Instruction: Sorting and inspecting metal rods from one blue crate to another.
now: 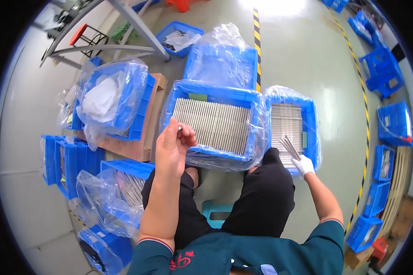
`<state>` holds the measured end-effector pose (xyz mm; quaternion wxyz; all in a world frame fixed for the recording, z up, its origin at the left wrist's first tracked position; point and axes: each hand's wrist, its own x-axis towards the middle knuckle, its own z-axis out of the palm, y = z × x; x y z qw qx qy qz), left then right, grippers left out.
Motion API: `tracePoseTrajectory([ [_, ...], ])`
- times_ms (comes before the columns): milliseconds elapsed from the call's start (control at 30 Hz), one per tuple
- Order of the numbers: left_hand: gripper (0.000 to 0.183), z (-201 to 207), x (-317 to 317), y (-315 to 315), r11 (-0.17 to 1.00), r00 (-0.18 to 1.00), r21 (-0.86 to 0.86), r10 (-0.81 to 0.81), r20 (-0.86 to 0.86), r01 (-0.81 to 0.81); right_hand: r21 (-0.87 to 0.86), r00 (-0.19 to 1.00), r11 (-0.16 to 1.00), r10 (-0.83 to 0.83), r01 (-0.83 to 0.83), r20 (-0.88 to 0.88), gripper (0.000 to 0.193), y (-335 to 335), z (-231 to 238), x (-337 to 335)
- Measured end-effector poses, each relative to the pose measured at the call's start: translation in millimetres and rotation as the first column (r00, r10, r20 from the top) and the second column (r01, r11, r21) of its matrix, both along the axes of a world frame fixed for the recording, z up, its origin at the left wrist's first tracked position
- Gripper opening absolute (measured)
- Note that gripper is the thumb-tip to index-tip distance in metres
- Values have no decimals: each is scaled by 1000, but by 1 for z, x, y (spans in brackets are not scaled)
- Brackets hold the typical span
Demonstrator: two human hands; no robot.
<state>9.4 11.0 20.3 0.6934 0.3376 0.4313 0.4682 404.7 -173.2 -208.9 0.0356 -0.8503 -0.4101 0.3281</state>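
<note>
My right hand (304, 166), in a white glove, is closed round a small bundle of thin metal rods (289, 147). The bundle is tilted above the right blue crate (310, 121), where more rods (285, 120) lie in rows. My left hand (175, 141) is bare, its fingers curled, raised over the near left corner of the middle blue crate (254, 133). A small dark spot shows by its fingertips; I cannot make out what it is. Long metal rods (213, 123) lie side by side in the plastic-lined middle crate.
Behind the middle crate stands another blue crate (248, 62) with clear plastic. To my left, a crate with white sheets (101, 98) sits by a wooden pallet (147, 137); nearer is a crate of loose rods (131, 188). A teal stool (211, 208) shows between my legs.
</note>
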Motion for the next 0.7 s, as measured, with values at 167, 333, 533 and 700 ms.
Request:
tracePoseTrajectory([
  [167, 38, -1, -16, 13, 996, 993, -67, 70, 90, -64, 343, 972, 919, -136, 195, -190, 35, 61, 109, -44],
  [333, 40, -9, -19, 23, 992, 984, -117, 67, 162, -48, 513, 935, 851, 85, 112, -345, 23, 120, 208, -103],
  [533, 41, -6, -40, 43, 987, 967, -104, 140, 212, -121, 571, 829, 820, 300, 27, -471, 23, 142, 282, -203],
  [700, 39, -8, -46, 44, 985, 948, -93, 165, 271, -145, 445, 643, 874, 228, 195, -731, 25, 134, 264, -245],
])
